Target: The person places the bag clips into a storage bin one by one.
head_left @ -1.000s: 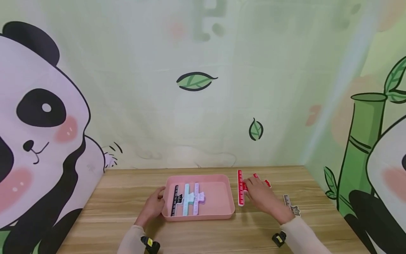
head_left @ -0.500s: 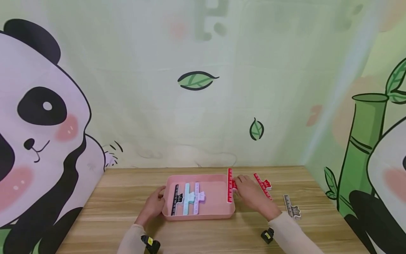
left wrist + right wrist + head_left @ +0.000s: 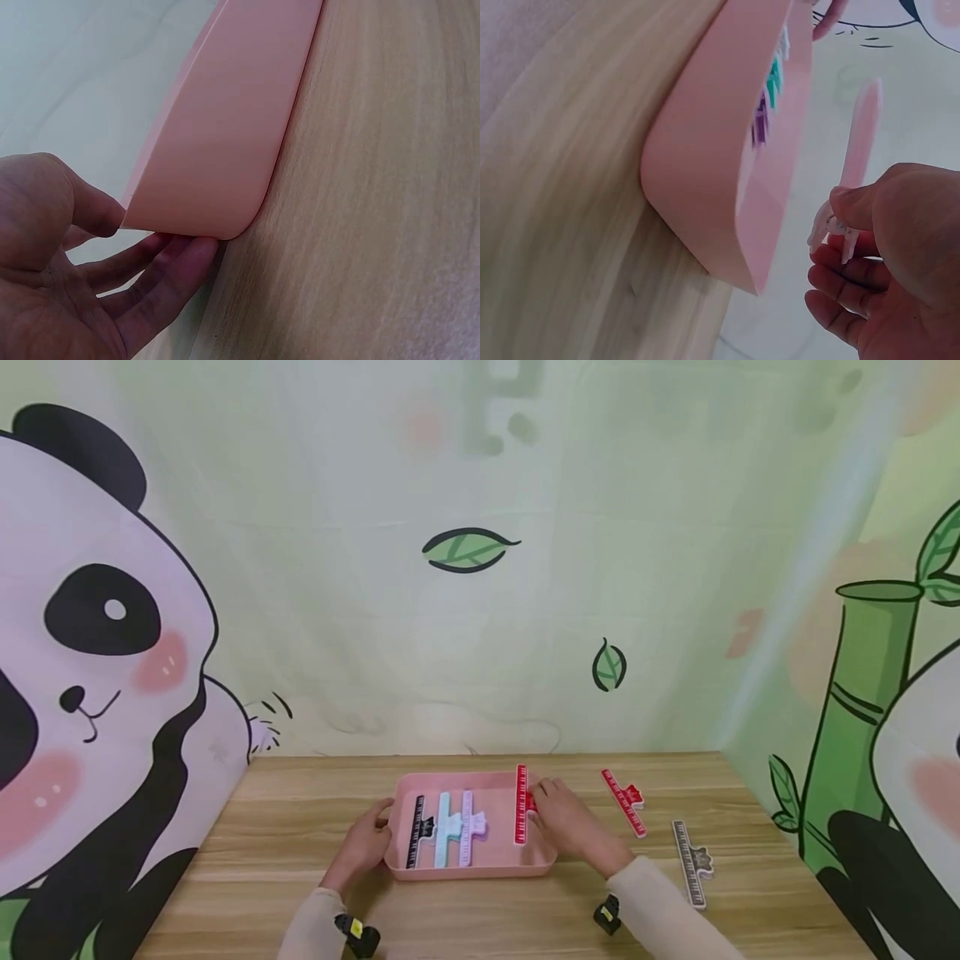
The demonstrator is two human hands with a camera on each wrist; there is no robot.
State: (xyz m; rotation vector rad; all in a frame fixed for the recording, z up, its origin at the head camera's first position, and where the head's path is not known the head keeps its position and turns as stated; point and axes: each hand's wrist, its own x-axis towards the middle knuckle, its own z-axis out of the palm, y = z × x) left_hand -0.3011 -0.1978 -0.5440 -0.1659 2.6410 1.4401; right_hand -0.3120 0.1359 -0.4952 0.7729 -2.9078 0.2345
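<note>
My left hand (image 3: pixel 363 847) pinches the left edge of a pink tray (image 3: pixel 501 855); in the left wrist view the thumb is at the rim and the fingers lie against the wall. With thumb and fingers, my right hand (image 3: pixel 572 825) pinches a red clip (image 3: pixel 521 807) by its handle. This clip has a long bar printed with white stripes and is held over the tray's right part. From the right wrist, the clip (image 3: pixel 862 135) is seen edge-on above the rim. Inside the tray stand a black clip (image 3: pixel 415 833), a mint clip (image 3: pixel 442 832) and a purple clip (image 3: pixel 467 832), side by side.
Right of the tray, another red clip (image 3: pixel 624 803) lies slanted on the wooden table (image 3: pixel 465 922). A grey-black clip (image 3: pixel 688 865) lies further right and nearer the front. A panda-printed backdrop (image 3: pixel 337 610) rises behind the table.
My right hand has carried the red clip leftward from the table beside the tray to over the tray's right part. The left hand has stayed on the tray's edge.
</note>
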